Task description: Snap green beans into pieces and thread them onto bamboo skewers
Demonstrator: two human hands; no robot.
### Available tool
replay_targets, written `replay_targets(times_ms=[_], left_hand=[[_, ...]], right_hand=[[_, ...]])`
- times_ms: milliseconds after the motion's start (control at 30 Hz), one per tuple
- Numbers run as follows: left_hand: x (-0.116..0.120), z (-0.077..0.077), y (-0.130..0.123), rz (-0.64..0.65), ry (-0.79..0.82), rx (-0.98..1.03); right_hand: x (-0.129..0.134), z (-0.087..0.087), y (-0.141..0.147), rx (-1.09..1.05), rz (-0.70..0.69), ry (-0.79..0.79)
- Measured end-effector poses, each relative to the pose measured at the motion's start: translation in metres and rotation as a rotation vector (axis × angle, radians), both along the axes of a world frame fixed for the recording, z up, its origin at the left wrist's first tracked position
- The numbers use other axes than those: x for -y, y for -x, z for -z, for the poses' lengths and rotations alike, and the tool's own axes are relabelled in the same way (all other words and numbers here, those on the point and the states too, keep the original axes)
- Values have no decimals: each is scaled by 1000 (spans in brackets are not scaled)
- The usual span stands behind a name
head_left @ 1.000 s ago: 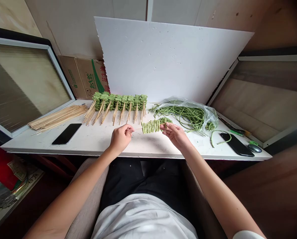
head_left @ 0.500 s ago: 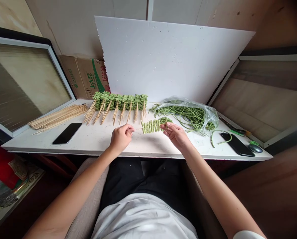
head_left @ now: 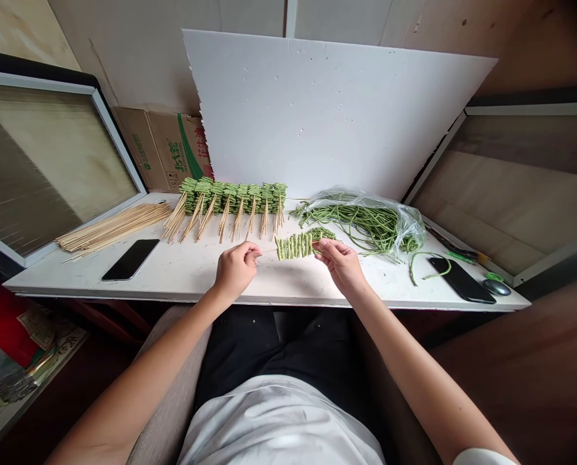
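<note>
Table [head_left: 186, 281]: L hand [head_left: 235, 271] pinching bean skewer [head_left: 293, 246]

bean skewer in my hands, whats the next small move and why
Probably fold the loose end of the long bean back and thread it onto the bamboo skewer once more. The right hand's fingers are pinching that loose length beside the threaded folds, the left hand has the skewer's end, and the row of skewers shows similar tight folds.
</note>
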State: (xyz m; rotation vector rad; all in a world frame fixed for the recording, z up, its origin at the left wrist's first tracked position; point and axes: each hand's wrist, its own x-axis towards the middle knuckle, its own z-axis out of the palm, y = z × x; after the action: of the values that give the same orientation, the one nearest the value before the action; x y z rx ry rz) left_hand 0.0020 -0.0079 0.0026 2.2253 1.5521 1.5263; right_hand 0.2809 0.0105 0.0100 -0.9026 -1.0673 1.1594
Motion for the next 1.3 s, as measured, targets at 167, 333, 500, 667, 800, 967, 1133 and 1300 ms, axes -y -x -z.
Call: replay_targets(times_ms=[167, 333, 500, 667, 800, 967, 1133, 1300], left_hand=[[1, 2, -3, 7, -19, 4], [3, 1, -5, 7, -19, -4], [-1, 0, 1, -11, -49, -21], [-6, 4, 5, -49, -58, -75], [-7, 7, 6, -64, -41, -116], [-9, 6, 11, -90, 47, -155], [-21, 1, 29, -102, 238, -202], [-41, 3, 65, -54, 482, -283]], right_hand=[[6, 6, 11, 54, 101, -49], [4, 6, 10, 26, 82, -14], [4, 2, 8, 0, 34, 40], [5, 4, 9, 162, 3, 37], [4, 9, 9, 233, 16, 36], [3, 11, 9, 291, -17, 69], [-6, 9, -5, 396, -21, 51], [-24, 10, -34, 430, 73, 89]])
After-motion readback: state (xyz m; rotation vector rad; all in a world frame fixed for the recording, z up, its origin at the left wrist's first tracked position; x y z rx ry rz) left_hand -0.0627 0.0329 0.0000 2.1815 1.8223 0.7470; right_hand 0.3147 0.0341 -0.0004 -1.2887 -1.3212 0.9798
